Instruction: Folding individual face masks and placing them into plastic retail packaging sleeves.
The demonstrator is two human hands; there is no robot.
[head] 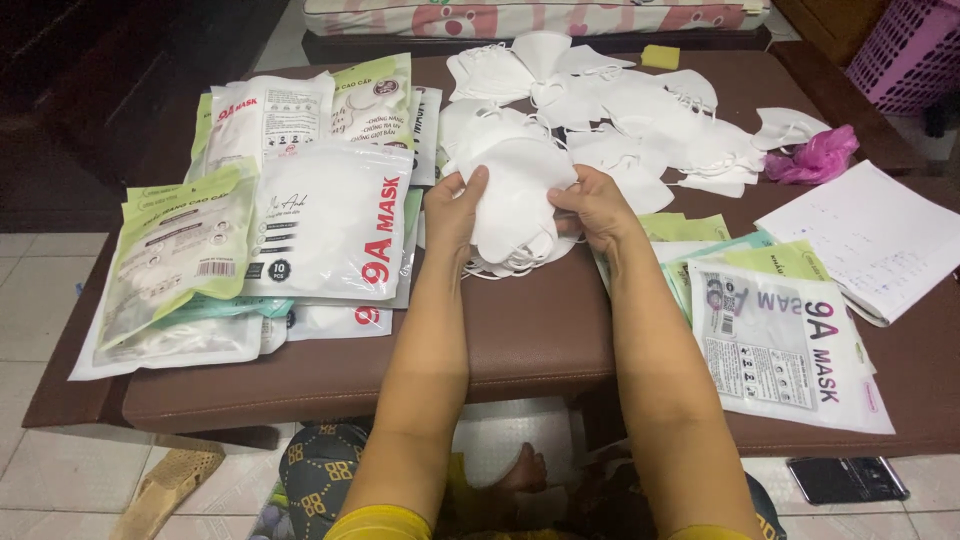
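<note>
Both hands meet over the middle of a brown padded bench-like table (520, 340). Left hand (452, 210) and right hand (592, 207) clasp a stack of folded white fabric face masks (515, 195) between them, fingers curled round its two sides, thumbs on top; the stack stands just above the table surface, ear loops trailing under it. Behind the stack, a loose heap of the same white masks (640, 120) spreads across the far part of the table. To the left, a pile of filled white and green plastic mask packets (260, 220) overlaps, well apart from the hands. To the right, flat empty packets (780, 340) lie near the right forearm, beside an open white notebook (880, 240). A crumpled pink plastic bag (815, 155) sits by the heap, a small yellow sponge-like block (660, 57) at the far edge. A dark phone (847, 479) lies on the tiled floor at lower right.
</note>
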